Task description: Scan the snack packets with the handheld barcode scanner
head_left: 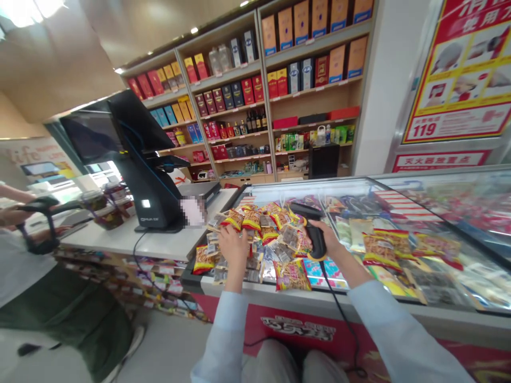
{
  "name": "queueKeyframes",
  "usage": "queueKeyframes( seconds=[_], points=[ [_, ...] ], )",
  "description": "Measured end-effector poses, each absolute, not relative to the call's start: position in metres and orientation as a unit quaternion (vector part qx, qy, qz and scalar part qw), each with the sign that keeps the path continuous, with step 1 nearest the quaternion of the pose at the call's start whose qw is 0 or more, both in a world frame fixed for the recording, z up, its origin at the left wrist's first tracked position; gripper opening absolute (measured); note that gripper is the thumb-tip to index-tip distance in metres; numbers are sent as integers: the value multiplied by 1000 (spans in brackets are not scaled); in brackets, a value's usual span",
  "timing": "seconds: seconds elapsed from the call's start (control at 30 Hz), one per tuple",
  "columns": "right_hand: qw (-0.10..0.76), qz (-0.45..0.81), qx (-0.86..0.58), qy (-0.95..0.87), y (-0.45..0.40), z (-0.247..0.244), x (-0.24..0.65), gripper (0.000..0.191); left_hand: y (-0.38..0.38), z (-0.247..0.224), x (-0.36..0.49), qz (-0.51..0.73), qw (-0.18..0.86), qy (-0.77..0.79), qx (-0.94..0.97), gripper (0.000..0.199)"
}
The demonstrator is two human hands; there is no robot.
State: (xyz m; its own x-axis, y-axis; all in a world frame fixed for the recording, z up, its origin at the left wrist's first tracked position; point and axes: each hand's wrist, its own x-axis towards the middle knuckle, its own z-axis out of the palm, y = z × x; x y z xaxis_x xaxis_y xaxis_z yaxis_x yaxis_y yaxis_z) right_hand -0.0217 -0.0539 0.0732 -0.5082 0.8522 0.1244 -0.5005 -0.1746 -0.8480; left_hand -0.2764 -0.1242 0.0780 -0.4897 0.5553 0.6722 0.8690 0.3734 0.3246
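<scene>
— Knees in grey trousers [295, 367] at the bottom edge, light blue sleeves [223, 340] reaching up from them, that's closest to us. What's the right hand doing?

— Right hand [325, 242], just right of centre, is wrapped tight around the grip of a black barcode scanner [313, 229]. Scanner head points toward the upper left, cable [339, 314] trailing down over the red front of the freezer.

— And the left hand?

— Left hand [233, 247], centre frame, palm down on the heap of snack packets [259, 229], fingers curled into the pile. Whether it has actually pinched one packet, I can't tell from here.

— Where's that heap sitting?

— On the glass lid of the freezer chest [359, 194], at its left end, hard against the white tabletop [159, 242]. Yellow-and-red packs and clear ones, all jumbled. A few more lie apart toward the right [379, 250].

— Anything on the tabletop?

— Black till terminal [147, 175], screen tilted, left of centre. Jars [107, 205] just beside it. Far left edge, another person's hand [11, 215] on a black basket handle [43, 223]. Shelves of boxed bottles [247, 90] fill the back wall.
</scene>
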Motion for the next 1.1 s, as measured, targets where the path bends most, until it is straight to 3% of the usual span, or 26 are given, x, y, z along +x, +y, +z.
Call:
queueKeyframes(
  seconds=[0.17,0.43,0.7,0.83,0.97,1.1],
  points=[
    [413,753,-205,-469,-42,56,-44,22,-118,70,-269,-234,235,-846,-417,44],
    [426,777,-204,-415,-37,48,-42,22,-115,72,-257,-198,222,-871,-391,57],
    [438,773,-199,-413,-40,51,-42,23,-105,71,-252,-207,94,-867,-444,39],
    [431,774,-205,-416,-40,51,-43,24,-95,75,-252,-277,74,-826,-486,31],
    [430,771,-194,-429,-42,52,-44,25,-77,70,-253,-441,91,-735,-507,28],
    [420,767,-196,-443,-45,53,-44,25,-65,52,-248,-524,52,-711,-465,40]
  ],
)
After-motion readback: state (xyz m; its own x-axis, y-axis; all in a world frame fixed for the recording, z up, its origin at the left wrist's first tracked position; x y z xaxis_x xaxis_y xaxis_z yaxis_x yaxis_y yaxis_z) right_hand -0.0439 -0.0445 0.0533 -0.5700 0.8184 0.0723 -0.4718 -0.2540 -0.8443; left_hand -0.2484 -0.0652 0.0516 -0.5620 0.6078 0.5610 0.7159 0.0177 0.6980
